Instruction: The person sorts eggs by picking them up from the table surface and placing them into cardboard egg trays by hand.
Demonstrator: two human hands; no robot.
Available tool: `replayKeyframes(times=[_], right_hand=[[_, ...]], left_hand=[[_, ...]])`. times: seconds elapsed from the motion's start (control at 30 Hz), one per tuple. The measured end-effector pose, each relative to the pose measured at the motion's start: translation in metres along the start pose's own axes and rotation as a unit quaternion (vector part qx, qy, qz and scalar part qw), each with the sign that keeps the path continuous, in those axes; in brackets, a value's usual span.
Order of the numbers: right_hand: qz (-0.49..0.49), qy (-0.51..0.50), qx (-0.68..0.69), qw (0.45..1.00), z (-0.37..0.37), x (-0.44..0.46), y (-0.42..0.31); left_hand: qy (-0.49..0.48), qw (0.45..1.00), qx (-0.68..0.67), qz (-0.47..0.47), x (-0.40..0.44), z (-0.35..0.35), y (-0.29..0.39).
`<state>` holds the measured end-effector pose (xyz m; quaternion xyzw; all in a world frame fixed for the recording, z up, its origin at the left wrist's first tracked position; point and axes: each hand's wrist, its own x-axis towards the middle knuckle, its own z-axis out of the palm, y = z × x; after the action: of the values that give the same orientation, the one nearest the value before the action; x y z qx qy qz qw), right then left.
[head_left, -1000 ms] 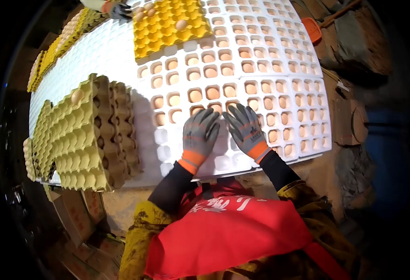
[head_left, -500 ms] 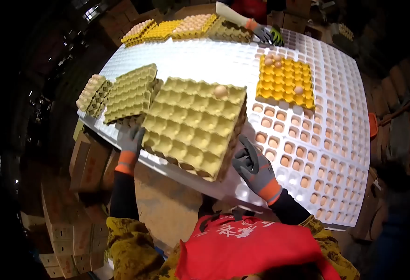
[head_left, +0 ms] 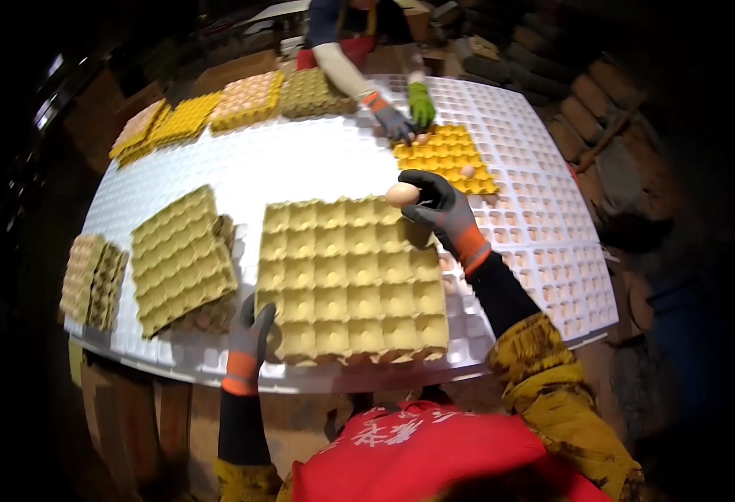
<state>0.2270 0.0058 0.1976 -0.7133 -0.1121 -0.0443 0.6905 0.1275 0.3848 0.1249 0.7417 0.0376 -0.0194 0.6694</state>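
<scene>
A pale green-yellow egg tray lies in front of me, its visible hollows bare. My left hand, in a grey glove with an orange cuff, grips the tray's near left edge. An egg is pinched between the fingers of my right hand, held just above the tray's far right corner. To the left, another pale green tray rests tilted on a tray beneath it that holds some eggs. A smaller-looking stack of trays with eggs stands at the far left.
The white table has rows of pockets, many with eggs on the right. Across it, a co-worker's gloved hands are at a yellow tray with a few eggs. Yellow and green tray stacks line the far left edge.
My right hand has lifted the egg from the tray's far right corner. My left hand stays at the tray's left edge. The view has turned, and the co-worker's hands have reached the yellow tray.
</scene>
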Motion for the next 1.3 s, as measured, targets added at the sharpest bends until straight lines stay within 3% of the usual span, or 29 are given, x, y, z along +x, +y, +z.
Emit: replayKeyframes(times=[0.07,0.17,0.2,0.27,0.37,0.43,0.47,0.5,0.57,0.6,0.63,0.67,0.8,0.87,0.93,1.03,1.17,1.2,1.27,1.3], right_hand=[[-0.019,0.026,0.185,0.982,-0.016,-0.023,-0.003],[0.004,0.062,0.258,0.964,-0.037,-0.071,-0.007],[0.016,0.065,0.260,0.963,-0.050,-0.090,-0.008],[0.081,0.176,0.197,0.961,-0.091,-0.133,0.004],[0.115,0.347,0.094,0.926,-0.166,-0.217,0.054],[0.159,0.445,0.177,0.863,-0.203,-0.267,0.090],[0.166,0.430,0.234,0.856,-0.219,-0.289,0.113],[0.169,0.412,0.289,0.847,-0.236,-0.307,0.130],[0.180,0.407,0.297,0.845,-0.239,-0.317,0.138],[0.183,0.419,0.297,0.838,-0.236,-0.313,0.133],[0.187,0.431,0.299,0.830,-0.230,-0.308,0.124],[0.209,0.445,0.292,0.820,-0.228,-0.305,0.119],[0.225,0.394,0.332,0.827,-0.241,-0.311,0.127],[0.220,0.445,0.233,0.836,-0.240,-0.305,0.120],[0.229,0.458,0.117,0.851,-0.249,-0.307,0.121],[0.170,0.386,0.015,0.907,-0.261,-0.323,0.134],[0.162,0.376,0.036,0.912,-0.258,-0.317,0.139],[0.166,0.375,0.024,0.912,-0.258,-0.311,0.144],[0.144,0.359,0.048,0.921,-0.256,-0.287,0.146],[0.139,0.339,0.062,0.928,-0.259,-0.270,0.151]], left_hand=[[0.001,0.999,0.029,0.012,-0.006,0.002,0.011],[0.012,0.999,0.053,0.000,-0.006,0.003,0.017],[0.007,0.999,0.042,0.000,-0.004,-0.001,0.010],[0.005,0.992,0.123,0.003,0.001,-0.022,-0.012],[0.059,0.993,0.074,-0.075,0.002,-0.033,-0.025],[0.034,0.990,0.136,-0.029,0.004,-0.047,-0.035],[0.024,0.986,0.167,-0.006,0.004,-0.054,-0.040],[-0.023,0.953,0.296,0.056,0.010,-0.071,-0.051],[-0.061,0.818,0.532,0.210,0.021,-0.104,-0.071],[-0.010,0.921,0.379,0.092,0.019,-0.082,-0.053],[0.042,0.976,0.209,-0.031,0.016,-0.059,-0.032],[-0.083,0.814,0.522,0.243,0.011,-0.080,-0.040],[-0.080,0.746,0.612,0.250,0.019,-0.103,-0.045],[0.010,0.916,0.394,0.079,0.023,-0.105,-0.054],[0.036,0.953,0.301,0.007,0.027,-0.120,-0.065],[0.002,0.923,0.383,0.046,0.031,-0.144,-0.074],[0.006,0.863,0.491,0.116,0.032,-0.153,-0.081],[-0.013,0.794,0.581,0.179,0.030,-0.151,-0.078],[0.025,0.849,0.511,0.132,0.028,-0.152,-0.083],[0.062,0.912,0.402,0.048,0.028,-0.142,-0.076]])
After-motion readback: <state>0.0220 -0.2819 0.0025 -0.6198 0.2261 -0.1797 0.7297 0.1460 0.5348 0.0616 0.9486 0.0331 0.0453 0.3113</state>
